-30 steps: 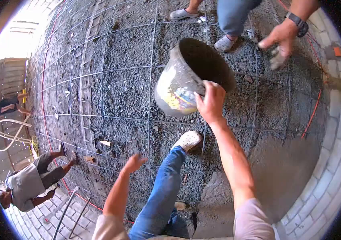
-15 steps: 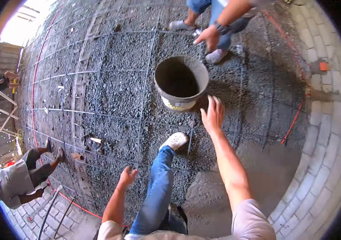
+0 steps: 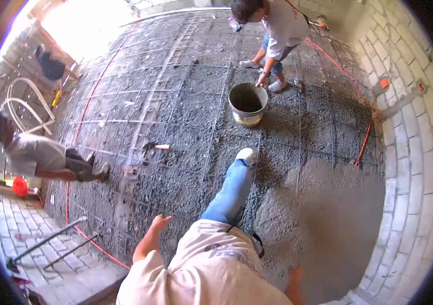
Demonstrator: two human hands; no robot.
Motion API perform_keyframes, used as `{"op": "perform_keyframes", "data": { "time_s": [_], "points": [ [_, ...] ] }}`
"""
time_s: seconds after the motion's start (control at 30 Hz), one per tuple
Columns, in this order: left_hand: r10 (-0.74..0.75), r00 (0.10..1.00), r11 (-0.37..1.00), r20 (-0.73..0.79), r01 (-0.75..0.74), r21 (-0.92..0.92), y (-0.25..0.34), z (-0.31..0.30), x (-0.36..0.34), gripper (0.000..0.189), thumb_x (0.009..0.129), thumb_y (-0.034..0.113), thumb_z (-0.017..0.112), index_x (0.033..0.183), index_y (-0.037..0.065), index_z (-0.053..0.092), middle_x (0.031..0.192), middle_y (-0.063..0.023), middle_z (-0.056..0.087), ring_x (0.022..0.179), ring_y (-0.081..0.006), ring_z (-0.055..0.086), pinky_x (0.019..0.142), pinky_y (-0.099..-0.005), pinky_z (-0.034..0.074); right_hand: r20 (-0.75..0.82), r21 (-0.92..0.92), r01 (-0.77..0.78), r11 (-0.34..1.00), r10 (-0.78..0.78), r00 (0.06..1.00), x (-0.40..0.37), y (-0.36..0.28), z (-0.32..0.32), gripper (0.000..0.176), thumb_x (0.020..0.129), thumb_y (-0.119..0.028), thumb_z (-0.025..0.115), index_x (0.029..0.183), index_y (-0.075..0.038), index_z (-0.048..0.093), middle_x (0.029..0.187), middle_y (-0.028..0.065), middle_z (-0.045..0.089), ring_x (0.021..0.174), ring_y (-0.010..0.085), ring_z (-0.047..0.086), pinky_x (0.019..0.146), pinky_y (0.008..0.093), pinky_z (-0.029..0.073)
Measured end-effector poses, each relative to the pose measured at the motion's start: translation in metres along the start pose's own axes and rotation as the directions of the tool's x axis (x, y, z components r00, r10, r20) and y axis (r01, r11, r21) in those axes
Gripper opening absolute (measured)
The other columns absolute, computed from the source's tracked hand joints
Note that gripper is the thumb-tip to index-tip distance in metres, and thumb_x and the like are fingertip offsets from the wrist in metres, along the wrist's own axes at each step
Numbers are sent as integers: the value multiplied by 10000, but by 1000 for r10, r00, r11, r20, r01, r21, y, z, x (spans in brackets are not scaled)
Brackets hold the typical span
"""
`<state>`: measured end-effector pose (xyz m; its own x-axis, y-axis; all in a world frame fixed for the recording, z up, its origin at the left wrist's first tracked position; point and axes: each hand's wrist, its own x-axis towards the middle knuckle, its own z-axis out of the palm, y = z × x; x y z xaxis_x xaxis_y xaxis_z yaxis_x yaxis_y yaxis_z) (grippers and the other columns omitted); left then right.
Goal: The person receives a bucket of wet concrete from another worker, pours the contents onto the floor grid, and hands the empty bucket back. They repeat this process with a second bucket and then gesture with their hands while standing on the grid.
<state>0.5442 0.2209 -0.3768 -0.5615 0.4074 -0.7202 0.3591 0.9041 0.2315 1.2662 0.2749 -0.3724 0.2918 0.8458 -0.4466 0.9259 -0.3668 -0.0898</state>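
Observation:
My left hand hangs over the gravel at the left of my body, holding nothing, its fingers loosely apart. Low in the view, my right hand is beside the wet concrete and smeared by motion, so its fingers cannot be made out. Ahead of my outstretched leg stands a bucket with a grey-coated inside and a pale label. A co-worker's hand is at the bucket's rim; neither of my hands touches it.
Steel rebar crosses the gravel in a grid. A hammer lies left of my leg. One co-worker is at the left, another person farther back. A block wall runs along the right, near an orange box.
My right hand has come away from beside the bucket and back toward my body. The co-worker's hand has reached the bucket's rim. My view has tilted up and shifted.

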Motion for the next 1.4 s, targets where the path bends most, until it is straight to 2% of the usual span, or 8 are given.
{"op": "perform_keyframes", "data": {
  "time_s": [0.17,0.23,0.57,0.77,0.87,0.93,1.03,1.4],
  "points": [
    [-16,999,986,43,23,-167,1,-9,-92,555,722,487,630,952,-18,627,892,-232,632,886,-333,618,750,-407,469,347,-38,-156,987,159,924,-85,113,157,723,737,-457,626,1288,-41,412,1300,189,427,1178,340,428,979,459,349],
    [181,978,970,-107,-195,-145,-3,-7,-77,653,730,478,624,1065,-78,554,958,-248,617,917,-348,604,781,-407,470,275,687,-358,632,230,934,-84,101,197,696,764,-457,603,1263,-5,427,1282,192,449,1165,349,443,961,427,372],
    [192,960,943,-202,-237,-231,8,-28,-101,665,755,502,600,1111,-56,534,1103,-264,554,1087,-366,511,906,-389,411,-46,518,238,821,-252,967,-87,-153,-254,409,841,-182,583,1200,-28,460,1089,119,545,1015,199,511,886,335,410],
    [-21,977,977,-213,-26,-213,-69,-25,-145,514,744,464,624,923,-17,603,926,-213,628,910,-354,595,771,-405,465,-170,966,202,164,-191,967,-126,-119,-360,431,890,-242,507,1247,-29,395,1107,119,514,1023,226,504,907,352,395],
    [-100,983,922,-153,34,-385,-96,-39,-170,482,749,445,618,878,-19,614,840,-194,642,820,-321,622,715,-389,474,-42,291,120,949,-113,993,-45,2,-268,465,835,-250,549,1228,-25,443,1097,148,555,1027,277,532,916,392,406],
    [-129,968,926,-215,40,-376,-137,-24,-154,472,748,441,621,865,-16,618,806,-180,645,784,-294,627,694,-377,474,142,-514,105,851,-37,989,-92,-34,-227,466,785,-311,621,1102,17,529,1025,145,592,961,264,552,884,382,420],
    [-111,972,839,-206,-20,-544,-164,-30,-146,469,749,440,625,840,-20,618,750,-155,643,715,-239,626,644,-362,469,329,655,-546,523,453,829,-132,-76,-141,423,786,-303,632,1053,14,552,1010,130,592,955,237,542,852,367,415],
    [-22,997,911,-71,-10,-413,-229,-122,-41,504,765,438,614,871,-55,607,823,-181,641,844,-274,622,732,-362,463,352,712,-447,541,275,894,-219,-223,-3,549,809,-361,593,1209,-14,445,1204,156,485,1101,296,462,880,420,393]
  ]
}}
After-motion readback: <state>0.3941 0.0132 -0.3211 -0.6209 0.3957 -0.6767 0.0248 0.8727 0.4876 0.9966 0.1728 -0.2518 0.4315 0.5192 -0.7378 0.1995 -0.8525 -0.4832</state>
